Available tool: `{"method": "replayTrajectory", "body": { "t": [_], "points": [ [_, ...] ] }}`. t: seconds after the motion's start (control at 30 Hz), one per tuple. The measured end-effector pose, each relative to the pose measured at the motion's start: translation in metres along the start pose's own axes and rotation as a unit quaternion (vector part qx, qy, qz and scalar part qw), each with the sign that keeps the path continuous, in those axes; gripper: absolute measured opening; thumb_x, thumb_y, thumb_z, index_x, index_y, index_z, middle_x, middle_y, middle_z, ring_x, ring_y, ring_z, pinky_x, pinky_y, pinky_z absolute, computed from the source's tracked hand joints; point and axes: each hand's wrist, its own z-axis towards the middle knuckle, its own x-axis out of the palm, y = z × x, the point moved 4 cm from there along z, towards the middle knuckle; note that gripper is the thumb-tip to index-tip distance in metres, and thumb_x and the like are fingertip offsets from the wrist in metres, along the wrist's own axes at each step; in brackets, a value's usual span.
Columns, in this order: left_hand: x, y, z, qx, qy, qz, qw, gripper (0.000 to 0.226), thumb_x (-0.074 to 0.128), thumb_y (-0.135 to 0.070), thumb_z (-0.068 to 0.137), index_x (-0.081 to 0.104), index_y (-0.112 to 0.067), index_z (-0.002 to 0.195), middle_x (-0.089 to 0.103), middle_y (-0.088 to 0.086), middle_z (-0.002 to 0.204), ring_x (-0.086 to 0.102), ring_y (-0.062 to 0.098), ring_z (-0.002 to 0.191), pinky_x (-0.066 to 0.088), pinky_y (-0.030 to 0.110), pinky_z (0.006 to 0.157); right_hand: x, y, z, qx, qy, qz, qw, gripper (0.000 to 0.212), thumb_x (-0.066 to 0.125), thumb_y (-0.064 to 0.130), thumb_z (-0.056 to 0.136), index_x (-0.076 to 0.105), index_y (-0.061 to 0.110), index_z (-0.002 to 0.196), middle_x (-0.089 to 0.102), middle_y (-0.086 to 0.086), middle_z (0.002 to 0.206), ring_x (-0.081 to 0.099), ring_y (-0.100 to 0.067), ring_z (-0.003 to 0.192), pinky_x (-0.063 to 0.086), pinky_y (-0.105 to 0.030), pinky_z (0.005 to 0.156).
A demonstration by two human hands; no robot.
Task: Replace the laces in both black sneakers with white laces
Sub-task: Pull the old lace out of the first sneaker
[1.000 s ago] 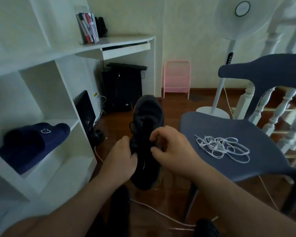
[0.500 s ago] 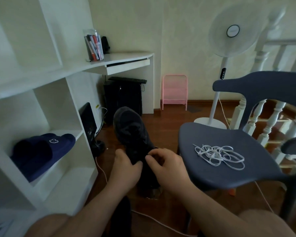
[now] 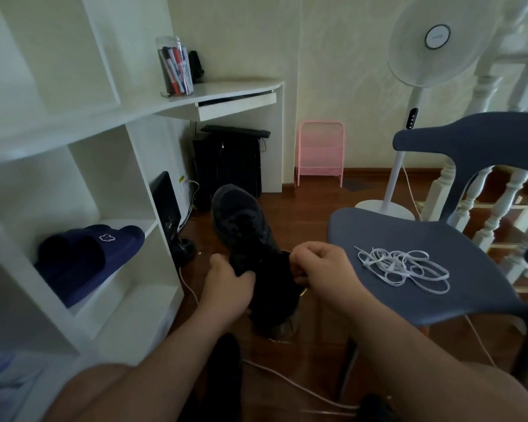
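A black sneaker (image 3: 241, 220) stands between my hands, toe pointing up and away to the left. My left hand (image 3: 226, 284) grips its left side near the tongue. My right hand (image 3: 320, 269) has its fingers curled at the shoe's collar on the right, pinching something dark that I cannot make out. A loose tangle of white laces (image 3: 404, 264) lies on the seat of the blue chair (image 3: 378, 223) to my right. A second dark shape (image 3: 226, 360), possibly the other sneaker, lies on the floor between my arms.
A white shelf unit (image 3: 128, 184) stands at the left with navy slippers (image 3: 86, 254) in a cubby. A white desk, black computer case (image 3: 229, 166), pink rack (image 3: 320, 153), standing fan (image 3: 409, 117) and white banister surround the wooden floor. A white cable (image 3: 287, 379) runs across the floor.
The sneaker has tilted from upright toward the left and sits lower. Both hands dropped with it and moved apart. The camera tipped up, showing more of the fan and desk.
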Motion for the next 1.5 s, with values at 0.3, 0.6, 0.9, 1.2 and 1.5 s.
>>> {"method": "replayTrajectory", "body": {
  "t": [0.3,0.6,0.9,1.2,1.5],
  "points": [
    [-0.01,0.0,0.002,-0.004,-0.008,-0.058,0.998,0.037,0.066,-0.019,0.098,0.038,-0.015,0.121,0.052,0.002,0.112,0.066,0.025,0.087,0.06,0.032,0.054,-0.065,0.002,0.009,0.111,-0.109,0.361,0.919,0.005,0.057,0.018,0.093,0.06,0.014,0.092,0.059,-0.002,0.079,0.055,-0.018,0.078,0.044,-0.032,0.074],
    [-0.012,0.002,0.001,0.01,-0.013,-0.036,0.999,0.041,0.068,-0.02,0.095,0.036,-0.017,0.12,0.053,0.004,0.112,0.067,0.026,0.088,0.056,0.027,0.049,-0.105,-0.008,0.019,0.139,-0.202,0.385,0.89,0.006,0.063,0.026,0.096,0.066,0.022,0.093,0.057,0.005,0.077,0.051,-0.011,0.073,0.045,-0.025,0.07],
    [-0.004,-0.001,-0.006,-0.001,0.011,-0.04,0.999,0.042,0.068,-0.022,0.094,0.036,-0.017,0.122,0.054,0.005,0.111,0.07,0.028,0.083,0.056,0.028,0.051,-0.098,-0.014,0.02,0.105,-0.171,0.109,0.973,0.059,0.063,0.05,0.099,0.045,0.029,0.151,0.056,-0.004,0.141,0.058,-0.029,0.122,0.051,-0.052,0.103],
    [0.018,-0.006,-0.018,-0.008,0.065,-0.017,0.998,0.046,0.071,-0.03,0.095,0.036,-0.019,0.124,0.055,0.002,0.113,0.069,0.022,0.086,0.064,0.035,0.058,-0.007,-0.013,-0.002,-0.268,-0.033,-0.437,0.858,0.038,0.072,0.041,0.089,0.067,0.038,0.127,0.046,0.005,0.134,0.041,-0.025,0.126,0.043,-0.042,0.101],
    [0.03,-0.003,-0.019,-0.03,0.131,-0.013,0.991,0.04,0.066,-0.026,0.096,0.037,-0.018,0.123,0.055,0.006,0.114,0.067,0.028,0.091,0.055,0.026,0.051,-0.029,-0.006,0.016,-0.159,-0.143,-0.287,0.934,0.005,0.064,0.025,0.092,0.062,0.027,0.088,0.061,0.009,0.094,0.058,-0.009,0.084,0.048,-0.031,0.074]
  ]
}}
